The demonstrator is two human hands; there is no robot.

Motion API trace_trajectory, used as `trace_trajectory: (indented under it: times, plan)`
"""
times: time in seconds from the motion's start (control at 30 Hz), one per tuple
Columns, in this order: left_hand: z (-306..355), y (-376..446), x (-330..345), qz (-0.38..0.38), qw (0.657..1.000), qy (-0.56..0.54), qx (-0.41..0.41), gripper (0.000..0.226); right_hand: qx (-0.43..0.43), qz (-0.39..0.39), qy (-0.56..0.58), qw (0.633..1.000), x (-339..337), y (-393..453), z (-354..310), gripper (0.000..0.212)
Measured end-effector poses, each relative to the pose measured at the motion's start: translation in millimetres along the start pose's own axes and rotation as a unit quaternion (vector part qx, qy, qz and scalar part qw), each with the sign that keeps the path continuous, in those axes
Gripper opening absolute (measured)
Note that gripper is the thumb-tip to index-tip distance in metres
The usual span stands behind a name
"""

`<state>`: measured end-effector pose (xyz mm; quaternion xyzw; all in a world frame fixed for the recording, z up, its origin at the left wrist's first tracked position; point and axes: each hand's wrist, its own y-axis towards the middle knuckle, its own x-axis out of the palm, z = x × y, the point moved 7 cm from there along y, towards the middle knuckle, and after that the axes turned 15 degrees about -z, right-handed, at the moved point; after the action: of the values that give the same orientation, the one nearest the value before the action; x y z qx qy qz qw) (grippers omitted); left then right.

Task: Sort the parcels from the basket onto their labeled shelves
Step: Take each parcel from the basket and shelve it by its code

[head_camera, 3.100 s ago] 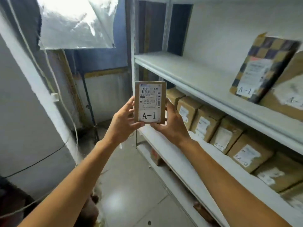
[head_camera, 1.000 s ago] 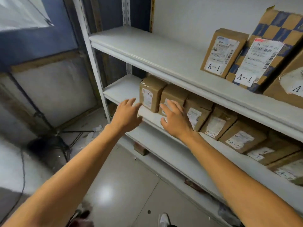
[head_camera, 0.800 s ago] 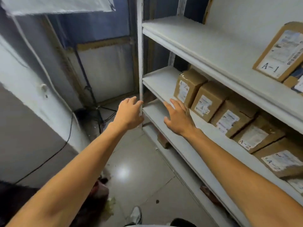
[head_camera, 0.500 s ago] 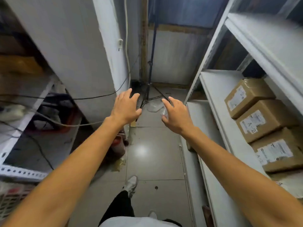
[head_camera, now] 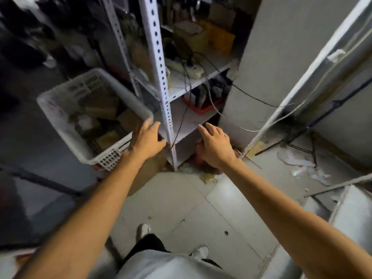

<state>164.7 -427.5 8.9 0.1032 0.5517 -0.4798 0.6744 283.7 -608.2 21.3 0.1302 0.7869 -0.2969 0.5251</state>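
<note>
A white plastic basket [head_camera: 60,119] with slotted walls stands at the left and holds several brown cardboard parcels [head_camera: 102,109], blurred in this view. My left hand [head_camera: 147,140] is stretched out empty with fingers relaxed, just at the basket's near right corner. My right hand [head_camera: 216,146] is also empty with fingers extended, held out to the right of the metal shelf post [head_camera: 159,77]. The labeled shelves with sorted parcels are out of view.
A white perforated shelf rack [head_camera: 193,81] ahead carries a power strip [head_camera: 185,67], cables and a red tray [head_camera: 203,107]. A grey wall [head_camera: 271,57] stands at the right. Litter [head_camera: 300,162] lies on the tiled floor. My feet show below.
The A-1 parcel I held went onto the upper shelf. Since then I have turned left away from the shelves, and the basket has come into view by my empty left hand.
</note>
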Motion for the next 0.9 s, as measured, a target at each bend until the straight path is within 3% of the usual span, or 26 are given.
trace_trajectory:
  times: [0.2, 0.4, 0.67, 0.9]
  plan:
    - [-148.3, -43.8, -48.0, 0.014, 0.994, -0.045, -0.097, 0.076, -0.091, -0.038, -0.027, 0.995, 14.6, 59.3, -148.7, 0.077]
    - [-253.8, -62.1, -77.0, 0.017, 0.989, -0.038, -0.139, 0.077, -0.120, -0.051, -0.013, 0.991, 39.1, 104.0, -254.3, 0.075]
    - [-319.0, -23.5, -76.7, -0.021, 0.986, -0.065, -0.150, 0.076, -0.134, -0.104, -0.019, 0.985, 75.8, 171.9, -303.9, 0.075]
    - [-357.5, 57.5, -63.0, -0.065, 0.974, -0.100, -0.191, 0.074, -0.129, -0.197, 0.015, 0.972, 108.7, 284.9, -312.0, 0.075]
